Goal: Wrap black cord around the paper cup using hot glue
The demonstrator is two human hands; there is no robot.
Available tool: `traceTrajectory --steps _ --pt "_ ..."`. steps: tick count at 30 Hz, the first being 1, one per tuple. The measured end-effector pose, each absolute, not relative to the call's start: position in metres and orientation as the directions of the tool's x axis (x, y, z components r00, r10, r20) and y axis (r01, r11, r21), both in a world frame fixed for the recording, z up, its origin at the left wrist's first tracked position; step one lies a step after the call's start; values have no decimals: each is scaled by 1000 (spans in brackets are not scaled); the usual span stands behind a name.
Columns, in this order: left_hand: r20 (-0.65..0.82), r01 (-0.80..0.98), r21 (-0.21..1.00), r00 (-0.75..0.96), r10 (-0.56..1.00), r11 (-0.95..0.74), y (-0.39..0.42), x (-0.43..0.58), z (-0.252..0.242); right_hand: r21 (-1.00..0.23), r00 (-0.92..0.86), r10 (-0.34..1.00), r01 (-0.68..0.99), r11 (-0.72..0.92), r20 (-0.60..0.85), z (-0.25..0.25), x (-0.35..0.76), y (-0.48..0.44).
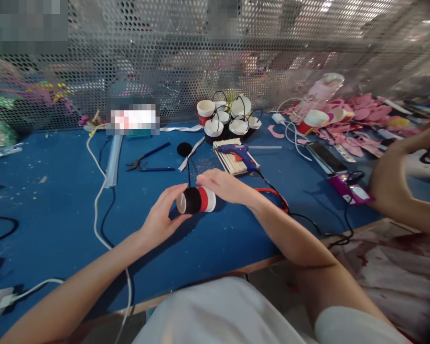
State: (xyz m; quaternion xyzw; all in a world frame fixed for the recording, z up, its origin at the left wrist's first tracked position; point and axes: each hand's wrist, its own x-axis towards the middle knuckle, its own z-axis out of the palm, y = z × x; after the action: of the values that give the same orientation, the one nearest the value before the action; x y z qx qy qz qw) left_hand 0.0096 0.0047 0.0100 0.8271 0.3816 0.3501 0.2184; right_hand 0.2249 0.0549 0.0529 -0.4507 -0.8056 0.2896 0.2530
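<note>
A paper cup (197, 200) lies on its side above the blue table (57, 200), partly wrapped in black yarn with a red band showing. My left hand (163, 215) grips its base end with fingers curled round it. My right hand (224, 184) rests over the cup's rim end, fingers closed on its top. A black yarn strand runs from the cup up to a black yarn ball (184, 149) farther back.
A blue glue gun (238, 154) lies on wooden sticks behind the cup. Several finished cups (229, 119) stand at the back. Pliers (146, 162), white and black cables, a phone (326, 156) and pink cut-outs (358, 119) lie around. Another person's arm (401, 191) is at right.
</note>
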Motion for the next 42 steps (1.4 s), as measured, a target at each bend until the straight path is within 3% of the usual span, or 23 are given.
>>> traceTrajectory --steps 3,5,9,14,18,21,33,42 --pt "410 473 627 476 778 -620 4 10 10 -726 -655 750 470 502 94 51 209 52" --pt "390 471 642 478 787 -605 4 10 10 -761 -657 741 406 505 141 53 204 49" --pt "323 420 757 426 845 -500 3 10 10 -901 -498 848 260 346 181 56 204 42" --pt "105 249 947 362 926 -204 6 12 12 -960 -337 927 161 231 167 53 213 43" --pt "-102 200 979 378 920 26 7 12 14 -966 -236 954 135 222 186 49 221 49" --pt "-164 187 978 403 900 95 6 12 15 -955 -196 961 185 231 195 47 222 52" --pt "-113 255 967 468 877 -12 3 13 13 -880 -193 944 349 322 269 46 216 50" --pt "80 182 964 502 861 -195 2 12 13 -869 -264 940 389 308 215 39 216 52"
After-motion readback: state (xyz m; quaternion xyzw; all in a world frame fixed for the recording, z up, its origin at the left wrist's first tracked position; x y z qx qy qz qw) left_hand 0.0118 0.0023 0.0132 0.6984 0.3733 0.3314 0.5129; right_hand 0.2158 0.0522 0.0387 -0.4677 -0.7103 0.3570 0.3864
